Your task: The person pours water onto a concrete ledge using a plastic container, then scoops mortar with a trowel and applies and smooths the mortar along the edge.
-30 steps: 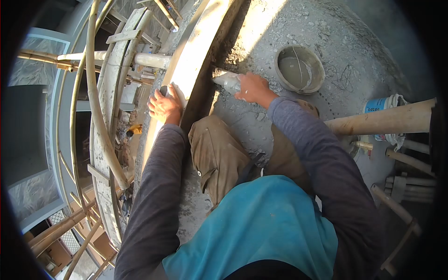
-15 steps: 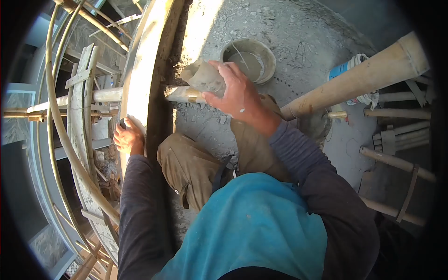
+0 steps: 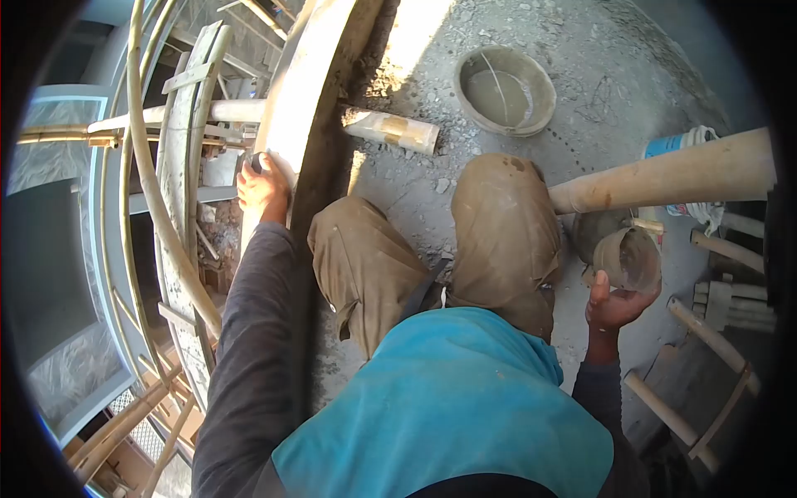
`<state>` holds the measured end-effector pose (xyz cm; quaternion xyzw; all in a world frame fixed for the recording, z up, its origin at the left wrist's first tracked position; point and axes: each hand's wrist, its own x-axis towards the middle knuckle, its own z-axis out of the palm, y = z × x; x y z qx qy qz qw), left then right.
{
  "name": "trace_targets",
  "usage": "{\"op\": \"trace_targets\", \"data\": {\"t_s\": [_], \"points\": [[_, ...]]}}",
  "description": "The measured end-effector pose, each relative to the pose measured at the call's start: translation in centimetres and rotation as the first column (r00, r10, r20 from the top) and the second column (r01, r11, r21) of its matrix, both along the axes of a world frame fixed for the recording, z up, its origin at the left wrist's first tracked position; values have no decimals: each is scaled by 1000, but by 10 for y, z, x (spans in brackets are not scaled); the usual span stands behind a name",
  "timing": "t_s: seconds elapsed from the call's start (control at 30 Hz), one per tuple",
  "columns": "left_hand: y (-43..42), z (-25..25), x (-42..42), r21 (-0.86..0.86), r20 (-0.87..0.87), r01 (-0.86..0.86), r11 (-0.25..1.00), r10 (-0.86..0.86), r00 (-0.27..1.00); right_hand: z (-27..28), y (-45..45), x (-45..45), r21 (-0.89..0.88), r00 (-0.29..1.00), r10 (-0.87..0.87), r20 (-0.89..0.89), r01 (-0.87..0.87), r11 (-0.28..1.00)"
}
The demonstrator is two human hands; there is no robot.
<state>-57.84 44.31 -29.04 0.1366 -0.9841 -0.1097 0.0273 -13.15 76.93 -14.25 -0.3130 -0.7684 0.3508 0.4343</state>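
Note:
My left hand (image 3: 263, 189) rests on the outer edge of the long sunlit ledge (image 3: 296, 108), its fingers around a small dark object (image 3: 256, 161) that I cannot make out. On my right, beside the knee, my right hand (image 3: 618, 305) holds a grey, mortar-stained cup (image 3: 628, 261) with its fingers under and around it. A short bamboo piece (image 3: 394, 131) juts from the ledge over the rubble. The round bucket (image 3: 505, 91) with grey liquid and a thin handle stands on the floor in front of my knees.
A thick bamboo pole (image 3: 664, 176) crosses at the right, over a white and blue bucket (image 3: 667, 146). More bamboo poles (image 3: 706, 336) lie at the lower right. Bamboo scaffolding and a plank walkway (image 3: 181, 158) stand beyond the ledge at the left. Rubble covers the floor.
My right hand has moved from near the bamboo piece back to my right side, with the cup in it. My left hand stays on the ledge. The camera view has shifted.

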Motion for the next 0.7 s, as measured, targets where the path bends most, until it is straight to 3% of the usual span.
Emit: {"op": "trace_targets", "data": {"t_s": [0.07, 0.13, 0.23, 0.27, 0.33, 0.4, 0.47, 0.53, 0.6, 0.67, 0.7], "points": [[2, 2, -1, 21, -3, -14, 1000, 14, 1000, 16, -11, -41, 96, 978, 209, 1, -208, 973], [-3, -4, -4, 20, -30, 1, 1000, -1, 1000, 13, -14, -97, 115, 947, 292, -136, -277, 954], [-3, 7, 2, 48, -32, 25, 999, -23, 999, 5, 5, -192, -50, 952, 202, -231, -219, 974], [-3, 12, 3, 54, -7, 15, 998, -15, 1000, -12, 25, -224, -136, 930, 150, -336, -205, 969], [-2, 14, 2, 75, 23, 9, 997, -11, 1000, -29, 68, -269, -110, 999, -29, -35, 25, 994], [-10, 8, -1, 91, -9, 57, 994, -56, 998, -66, 111, -305, -245, 993, -109, -54, 92, 965], [-15, 4, -1, 96, -32, 100, 990, -97, 995, -80, 134, -318, -320, 968, -135, 209, 198, 926], [-18, 5, 3, 72, -43, 136, 988, -133, 990, -122, 166, -327, -448, 943, -87, 323, 233, 863], [-22, -4, 2, 6, -59, 158, 987, -157, 986, -136, 163, -323, -405, 884, -59, 464, 271, 873], [-18, -4, 3, -3, -61, 143, 990, -143, 988, -169, 178, -319, -443, 774, 142, 617, 193, 875], [-16, -3, 4, -8, -55, 128, 992, -129, 990, -182, 188, -317, -436, 630, 271, 728, 120, 892]]}}
